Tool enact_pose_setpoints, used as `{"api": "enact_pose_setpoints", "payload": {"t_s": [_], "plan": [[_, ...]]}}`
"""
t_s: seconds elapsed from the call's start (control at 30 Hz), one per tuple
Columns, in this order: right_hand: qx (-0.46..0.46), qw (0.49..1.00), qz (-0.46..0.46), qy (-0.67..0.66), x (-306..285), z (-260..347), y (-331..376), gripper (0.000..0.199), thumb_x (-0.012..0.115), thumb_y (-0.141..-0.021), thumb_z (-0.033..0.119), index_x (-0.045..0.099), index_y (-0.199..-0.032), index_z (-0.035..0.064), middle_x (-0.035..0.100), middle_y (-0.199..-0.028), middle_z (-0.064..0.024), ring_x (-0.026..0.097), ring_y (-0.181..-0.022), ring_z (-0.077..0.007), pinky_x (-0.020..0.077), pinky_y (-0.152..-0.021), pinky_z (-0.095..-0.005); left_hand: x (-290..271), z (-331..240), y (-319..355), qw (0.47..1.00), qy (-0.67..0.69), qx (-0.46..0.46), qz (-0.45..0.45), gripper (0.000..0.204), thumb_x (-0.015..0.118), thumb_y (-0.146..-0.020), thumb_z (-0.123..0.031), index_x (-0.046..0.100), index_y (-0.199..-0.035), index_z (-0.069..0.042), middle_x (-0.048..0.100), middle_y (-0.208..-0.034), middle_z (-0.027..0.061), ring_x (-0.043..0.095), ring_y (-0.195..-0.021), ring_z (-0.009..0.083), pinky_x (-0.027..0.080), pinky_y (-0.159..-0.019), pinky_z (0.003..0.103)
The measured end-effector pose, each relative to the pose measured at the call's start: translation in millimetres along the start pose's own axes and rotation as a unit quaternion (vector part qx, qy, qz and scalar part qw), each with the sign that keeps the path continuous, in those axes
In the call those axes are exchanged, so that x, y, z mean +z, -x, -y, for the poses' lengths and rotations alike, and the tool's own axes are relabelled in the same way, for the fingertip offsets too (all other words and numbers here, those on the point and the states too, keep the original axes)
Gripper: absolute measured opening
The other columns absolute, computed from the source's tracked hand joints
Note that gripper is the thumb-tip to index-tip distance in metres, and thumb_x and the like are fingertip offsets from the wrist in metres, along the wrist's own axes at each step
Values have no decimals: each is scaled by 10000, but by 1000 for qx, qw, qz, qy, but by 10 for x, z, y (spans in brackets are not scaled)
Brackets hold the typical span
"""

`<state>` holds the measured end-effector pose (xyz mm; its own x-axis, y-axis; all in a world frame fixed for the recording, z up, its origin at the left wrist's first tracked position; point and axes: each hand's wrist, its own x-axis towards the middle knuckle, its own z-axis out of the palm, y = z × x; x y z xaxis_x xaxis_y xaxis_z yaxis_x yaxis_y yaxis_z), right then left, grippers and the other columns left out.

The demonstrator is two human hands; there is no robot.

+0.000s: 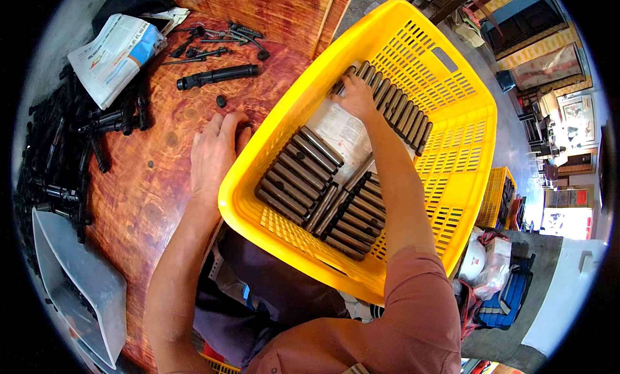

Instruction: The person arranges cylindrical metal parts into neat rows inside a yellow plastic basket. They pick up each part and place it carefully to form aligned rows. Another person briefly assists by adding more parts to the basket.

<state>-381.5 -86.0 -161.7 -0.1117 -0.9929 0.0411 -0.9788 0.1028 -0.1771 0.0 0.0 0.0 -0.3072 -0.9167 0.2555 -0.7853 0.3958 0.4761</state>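
dark tubes (294, 180) in yellow basket (290, 106) — right hand (355, 97) inside, left hand (215, 151) outside

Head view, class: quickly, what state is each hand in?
Left hand: fingers bent over glossy red-brown wooden table; grip hidden.
Right hand: at dark, metallic-looking cylindrical rods; grip unclear.

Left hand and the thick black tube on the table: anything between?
Yes, in the head view a small round black piece lies between the left hand and the thick black tube.

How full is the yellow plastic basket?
The yellow plastic basket is partly full: dark tubes lie in rows well below its rim, with paper showing between them. Anything beneath is hidden.
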Motion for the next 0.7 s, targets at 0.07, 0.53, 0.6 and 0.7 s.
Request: {"api": "enact_pose_setpoints", "payload": {"t_s": [0.07, 0.53, 0.6, 0.7], "plan": [[-43, 995, -50, 68, 56, 13, 54, 559, 720, -843, 305, 575, -1311, 36, 557, -1319, -183, 518, -1269, -320, 411, -1076, -495, -41, 0, -3, 1000, -1, -19, 13, 215, 619, -954, -225, 613, -1134, -107, 610, -1024, 148, 581, -890, 368, 445, -823, 450], [228, 930, -288, -11, 566, 445, 204, 452, 615, -860, 121, 499, -1264, -44, 474, -1369, -264, 474, -1217, -406, 380, -1011, -492, 73, 33, -18, 999, 37, -15, 8, 217, 634, -950, -248, 633, -1135, -135, 636, -1036, 135, 598, -907, 377, 467, -818, 467], [219, 920, -324, 21, 620, 523, 269, 466, 606, -874, 141, 489, -1290, -34, 468, -1383, -245, 457, -1248, -403, 340, -1049, -507, 94, 68, -18, 1000, 24, -4, -1, 218, 633, -950, -245, 632, -1136, -131, 636, -1039, 139, 601, -914, 382, 466, -818, 471], [228, 967, -113, -25, 533, 635, 460, 505, 646, -849, 161, 500, -1300, -15, 469, -1343, -223, 420, -1278, -415, 323, -1086, -506, 77, 47, 1, 1000, 15, -6, 0, 221, 630, -950, -243, 631, -1137, -127, 635, -1040, 147, 601, -925, 389, 463, -818, 475]]}}
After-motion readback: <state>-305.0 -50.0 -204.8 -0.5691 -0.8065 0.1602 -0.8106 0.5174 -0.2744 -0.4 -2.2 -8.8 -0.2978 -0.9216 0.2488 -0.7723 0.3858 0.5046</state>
